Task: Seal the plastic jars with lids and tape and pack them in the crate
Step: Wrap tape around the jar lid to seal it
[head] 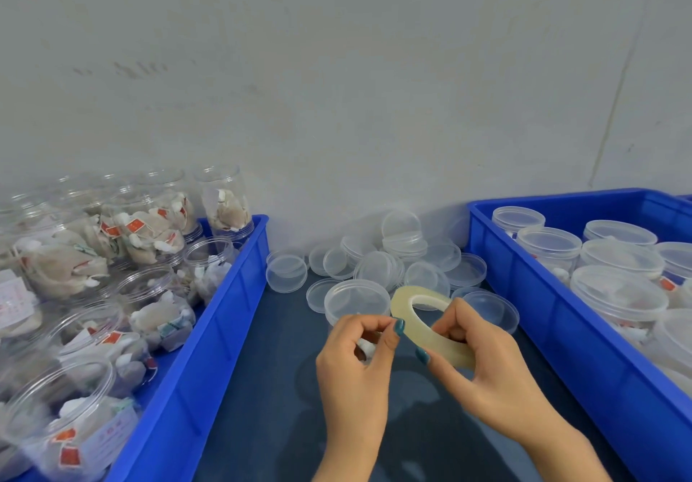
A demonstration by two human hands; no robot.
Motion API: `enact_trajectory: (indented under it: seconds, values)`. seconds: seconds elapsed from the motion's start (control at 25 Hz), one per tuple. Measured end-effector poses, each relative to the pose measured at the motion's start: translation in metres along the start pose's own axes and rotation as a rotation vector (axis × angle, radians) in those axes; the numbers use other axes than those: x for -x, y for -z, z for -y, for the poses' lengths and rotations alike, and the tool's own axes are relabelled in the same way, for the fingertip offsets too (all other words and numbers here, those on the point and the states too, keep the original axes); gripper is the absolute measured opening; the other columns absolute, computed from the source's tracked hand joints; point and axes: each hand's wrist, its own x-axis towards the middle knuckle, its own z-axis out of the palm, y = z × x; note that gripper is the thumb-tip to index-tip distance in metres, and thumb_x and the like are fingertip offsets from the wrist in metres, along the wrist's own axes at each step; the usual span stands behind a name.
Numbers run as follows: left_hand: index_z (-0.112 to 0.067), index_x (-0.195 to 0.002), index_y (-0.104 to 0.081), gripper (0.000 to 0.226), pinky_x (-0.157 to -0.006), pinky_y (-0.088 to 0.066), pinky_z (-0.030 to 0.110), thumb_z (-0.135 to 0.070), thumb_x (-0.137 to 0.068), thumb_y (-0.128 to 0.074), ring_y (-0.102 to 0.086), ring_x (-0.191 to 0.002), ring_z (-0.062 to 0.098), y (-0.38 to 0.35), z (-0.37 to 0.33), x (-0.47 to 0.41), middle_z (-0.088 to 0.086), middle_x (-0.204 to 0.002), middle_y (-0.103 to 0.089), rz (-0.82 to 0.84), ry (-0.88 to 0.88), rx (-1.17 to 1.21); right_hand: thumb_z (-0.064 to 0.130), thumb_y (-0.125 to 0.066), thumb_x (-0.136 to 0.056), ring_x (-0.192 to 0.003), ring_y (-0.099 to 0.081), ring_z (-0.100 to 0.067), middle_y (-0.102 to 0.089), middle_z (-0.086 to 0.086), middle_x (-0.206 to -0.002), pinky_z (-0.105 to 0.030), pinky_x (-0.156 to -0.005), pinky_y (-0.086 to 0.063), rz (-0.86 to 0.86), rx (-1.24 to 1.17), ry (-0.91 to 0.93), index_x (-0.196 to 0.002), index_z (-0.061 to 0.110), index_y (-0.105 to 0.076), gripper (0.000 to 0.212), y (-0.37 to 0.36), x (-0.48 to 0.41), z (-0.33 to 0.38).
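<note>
Hands: the left hand (355, 365) is pinching narrowly at the edge of the tape roll (443, 343). The right hand (486, 362) is gripping the roll through its hole, low centre of the frame.
Jar: the lidded jar (355, 300) is standing on the desk (269, 388) just behind the hands.
Risk: the clear tape end is too faint to see and is probably slipping back or folding on itself. A hard tug could be tipping the light jar.
Room: the hands are working between the left crate (224, 313) and the right crate (524, 294). Loose lids (378, 266) are crowding the far end, and bare desk is lying nearer the lower frame.
</note>
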Motion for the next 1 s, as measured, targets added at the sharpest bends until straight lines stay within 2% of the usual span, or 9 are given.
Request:
enact_trajectory:
  seconds: [0.08, 0.16, 0.28, 0.36, 0.48, 0.6, 0.76, 0.84, 1.0]
  values:
    - [-0.036, -0.078, -0.066, 0.012, -0.063, -0.047, 0.022, -0.048, -0.080, -0.064, -0.056, -0.067, 0.008, 0.000, 0.000, 0.001, -0.013, -0.078, -0.066, 0.030, 0.029, -0.012, 0.039, -0.069, -0.079, -0.066, -0.054, -0.010, -0.058, 0.015, -0.073, -0.030, -0.054, -0.045, -0.076, 0.240, 0.083, -0.083, 0.028, -0.051, 0.022, -0.002, 0.000, -0.002]
    - [-0.034, -0.077, -0.063, 0.014, -0.065, -0.050, 0.031, -0.047, -0.083, -0.061, -0.057, -0.069, 0.010, -0.001, -0.001, 0.004, -0.012, -0.079, -0.066, 0.049, 0.071, -0.019, 0.053, -0.061, -0.085, -0.065, -0.051, -0.005, -0.055, 0.019, -0.075, -0.024, -0.054, -0.044, -0.119, 0.438, 0.102, -0.089, 0.028, -0.053, 0.026, -0.005, -0.002, -0.005]
    - [-0.033, -0.082, -0.059, 0.021, -0.068, -0.049, 0.027, -0.053, -0.083, -0.052, -0.059, -0.077, 0.009, 0.001, -0.003, 0.007, -0.018, -0.085, -0.065, 0.020, 0.035, -0.089, 0.062, -0.044, -0.091, -0.057, -0.044, -0.008, -0.054, 0.012, -0.067, -0.024, -0.049, -0.035, -0.187, 0.613, 0.092, -0.089, 0.024, -0.059, 0.041, -0.014, -0.002, -0.010]
    - [-0.033, -0.083, -0.056, 0.019, -0.069, -0.046, 0.019, -0.051, -0.085, -0.049, -0.059, -0.081, 0.006, 0.005, -0.004, 0.008, -0.022, -0.089, -0.063, -0.015, -0.020, -0.119, 0.057, -0.043, -0.093, -0.058, -0.033, -0.009, -0.045, 0.011, -0.062, -0.025, -0.053, -0.025, -0.239, 0.634, 0.127, -0.081, 0.022, -0.055, 0.039, -0.019, -0.001, -0.013]
    - [-0.035, -0.085, -0.053, 0.007, -0.069, -0.043, 0.013, -0.039, -0.090, -0.052, -0.060, -0.084, 0.001, 0.016, -0.002, 0.003, -0.028, -0.096, -0.062, -0.096, -0.008, -0.110, 0.048, -0.041, -0.095, -0.060, -0.035, -0.013, -0.040, 0.011, -0.061, -0.028, -0.062, -0.023, -0.241, 0.624, 0.171, -0.075, 0.022, -0.043, 0.032, -0.020, -0.002, -0.016]
    - [-0.032, -0.088, -0.054, 0.007, -0.068, -0.041, 0.006, -0.038, -0.089, -0.051, -0.060, -0.084, -0.006, 0.030, 0.002, -0.001, -0.033, -0.095, -0.062, -0.176, 0.034, -0.042, 0.061, -0.037, -0.095, -0.059, -0.043, -0.017, -0.042, 0.011, -0.059, -0.031, -0.073, -0.025, -0.276, 0.658, 0.138, -0.072, 0.024, -0.044, 0.044, -0.019, -0.005, -0.020]
    - [-0.032, -0.091, -0.054, 0.006, -0.073, -0.041, 0.002, -0.037, -0.090, -0.050, -0.058, -0.090, -0.012, 0.040, 0.010, 0.000, -0.031, -0.095, -0.063, -0.246, 0.079, 0.011, 0.081, -0.028, -0.087, -0.060, -0.048, -0.021, -0.045, 0.011, -0.055, -0.037, -0.078, -0.028, -0.409, 0.719, -0.011, -0.067, 0.023, -0.045, 0.063, -0.019, -0.009, -0.019]
    - [-0.034, -0.091, -0.053, 0.003, -0.072, -0.040, 0.001, -0.035, -0.092, -0.051, -0.058, -0.089, -0.014, 0.041, 0.018, 0.000, -0.023, -0.093, -0.064, -0.292, 0.120, 0.015, 0.085, -0.027, -0.083, -0.061, -0.048, -0.021, -0.044, 0.011, -0.056, -0.037, -0.079, -0.028, -0.426, 0.739, -0.059, -0.066, 0.024, -0.041, 0.065, -0.020, -0.009, -0.019]
    - [-0.033, -0.088, -0.050, 0.013, -0.069, -0.038, 0.000, -0.024, -0.098, -0.051, -0.055, -0.087, -0.018, 0.039, 0.033, 0.000, -0.017, -0.098, -0.061, -0.290, 0.188, -0.026, 0.087, -0.027, -0.080, -0.061, -0.050, -0.020, -0.048, 0.011, -0.054, -0.037, -0.077, -0.027, -0.401, 0.736, -0.106, -0.059, 0.025, -0.044, 0.067, -0.025, -0.009, -0.022]
